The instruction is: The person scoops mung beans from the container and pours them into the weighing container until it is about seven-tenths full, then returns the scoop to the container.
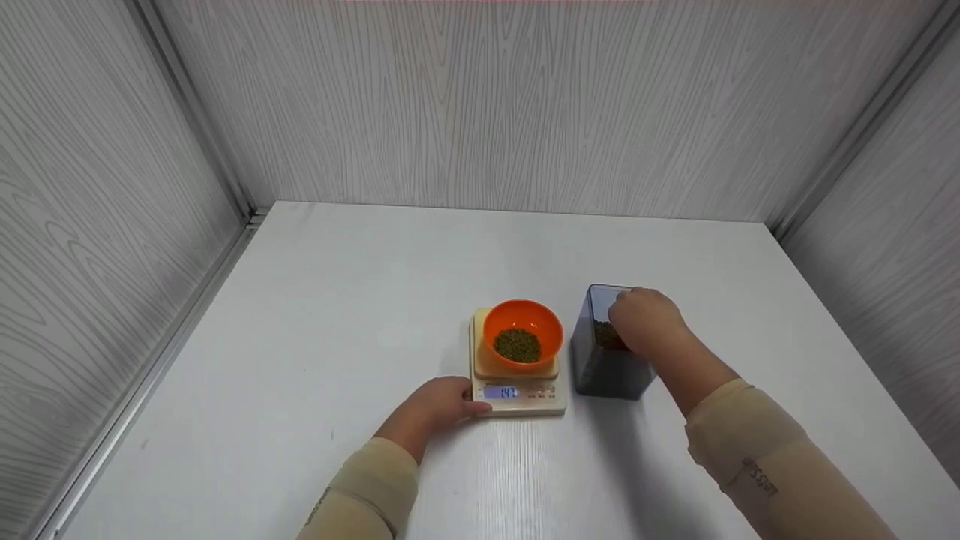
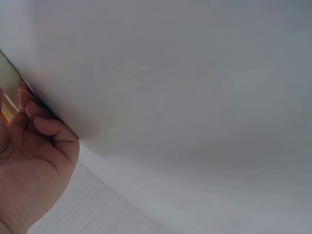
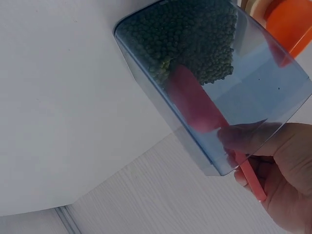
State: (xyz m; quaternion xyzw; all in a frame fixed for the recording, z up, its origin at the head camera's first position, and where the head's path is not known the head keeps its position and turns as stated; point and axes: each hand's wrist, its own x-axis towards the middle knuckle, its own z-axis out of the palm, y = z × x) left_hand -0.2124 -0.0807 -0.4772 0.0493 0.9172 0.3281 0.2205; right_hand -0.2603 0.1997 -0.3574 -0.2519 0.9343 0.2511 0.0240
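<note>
A kitchen scale (image 1: 517,405) lies on the table, its lit display reading what looks like 147. On it sits an orange bowl (image 1: 550,324) with green mung beans (image 1: 517,345) at the bottom. My left hand (image 1: 442,401) grips the scale's front left corner, thumb on top; the left wrist view shows curled fingers (image 2: 46,124) against its side. Just right of the scale stands a clear plastic container (image 1: 604,375) partly filled with mung beans (image 3: 195,39). My right hand (image 1: 649,322) reaches into its top. A pink scoop (image 3: 195,100) is pinched by its handle there, blade at the beans.
The white table (image 1: 352,300) reaches back to a wood-grain panel (image 1: 480,105), with further panels at the left (image 1: 97,225) and right (image 1: 885,300). Beige sleeves (image 1: 757,450) cover both forearms.
</note>
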